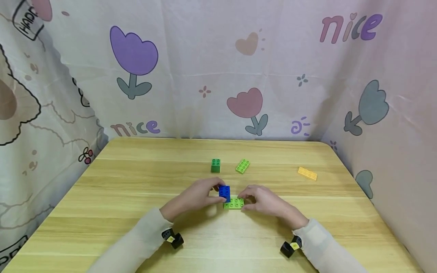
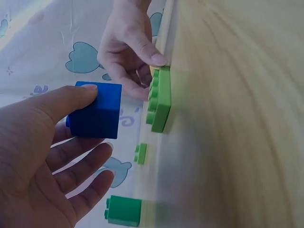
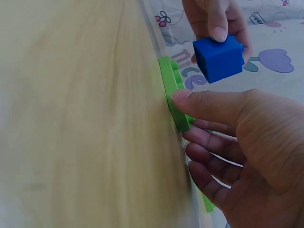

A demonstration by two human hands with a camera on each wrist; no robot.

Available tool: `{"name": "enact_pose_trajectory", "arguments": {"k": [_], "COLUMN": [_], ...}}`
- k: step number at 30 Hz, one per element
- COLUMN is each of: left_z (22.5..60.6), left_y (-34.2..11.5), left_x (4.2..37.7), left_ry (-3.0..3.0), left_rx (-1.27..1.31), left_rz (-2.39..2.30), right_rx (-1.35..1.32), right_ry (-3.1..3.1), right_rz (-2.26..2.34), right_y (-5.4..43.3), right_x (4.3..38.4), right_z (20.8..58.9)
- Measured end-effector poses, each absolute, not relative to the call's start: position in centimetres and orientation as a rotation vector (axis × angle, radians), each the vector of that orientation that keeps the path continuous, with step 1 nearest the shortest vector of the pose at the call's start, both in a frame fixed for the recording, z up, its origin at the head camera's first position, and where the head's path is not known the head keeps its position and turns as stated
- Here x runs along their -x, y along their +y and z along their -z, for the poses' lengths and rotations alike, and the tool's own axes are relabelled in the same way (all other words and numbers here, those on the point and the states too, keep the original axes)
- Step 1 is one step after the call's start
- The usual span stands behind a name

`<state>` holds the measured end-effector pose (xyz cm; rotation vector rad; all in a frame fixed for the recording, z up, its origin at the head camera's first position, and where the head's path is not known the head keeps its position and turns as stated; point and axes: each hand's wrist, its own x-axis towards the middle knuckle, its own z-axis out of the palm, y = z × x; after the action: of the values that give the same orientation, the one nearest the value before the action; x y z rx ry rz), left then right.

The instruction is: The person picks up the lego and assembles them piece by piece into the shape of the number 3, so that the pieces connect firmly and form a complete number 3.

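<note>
Between the thumb and fingers of my left hand (image 1: 196, 195) is a blue toy brick (image 1: 224, 192), studs up. It hovers over the left end of a flat light-green brick (image 1: 235, 205), and the left wrist view shows a gap between the two. The light-green brick lies on the table with its studs up. My right hand (image 1: 264, 201) pinches its right end, thumb on the near side and fingertips on the far side. In the right wrist view the thumb (image 3: 204, 102) covers part of that brick.
Farther back on the wooden table (image 1: 153, 159) stand a dark green brick (image 1: 216, 167) and a second light-green brick (image 1: 242, 166). A flat yellow brick (image 1: 307, 173) lies at the right. Behind the table hangs a printed cloth (image 1: 191, 49).
</note>
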<state>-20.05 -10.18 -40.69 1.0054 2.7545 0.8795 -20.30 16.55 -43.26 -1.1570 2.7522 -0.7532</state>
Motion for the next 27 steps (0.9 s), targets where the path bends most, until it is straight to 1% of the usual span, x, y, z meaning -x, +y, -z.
{"name": "enact_pose_trajectory", "arguments": {"k": [5,13,27], "left_z": [40.9,41.4,42.1], "left_y": [-9.6,-8.8,-7.7], "left_x": [19.8,19.7,19.9], "left_ry": [2.738,2.684,2.649], "left_rx": [-0.966,-1.016,-1.057], "left_rz": [-0.921,-1.020,-1.041], "right_rx": [1.163,1.137,1.070], "right_ry": [2.745,2.744,2.714], "right_rz": [0.769,0.796,0.820], "right_y": [16.3,16.3,16.6], "right_x": [20.1,19.9,20.2], "right_z": [43.2,43.2,43.4]}}
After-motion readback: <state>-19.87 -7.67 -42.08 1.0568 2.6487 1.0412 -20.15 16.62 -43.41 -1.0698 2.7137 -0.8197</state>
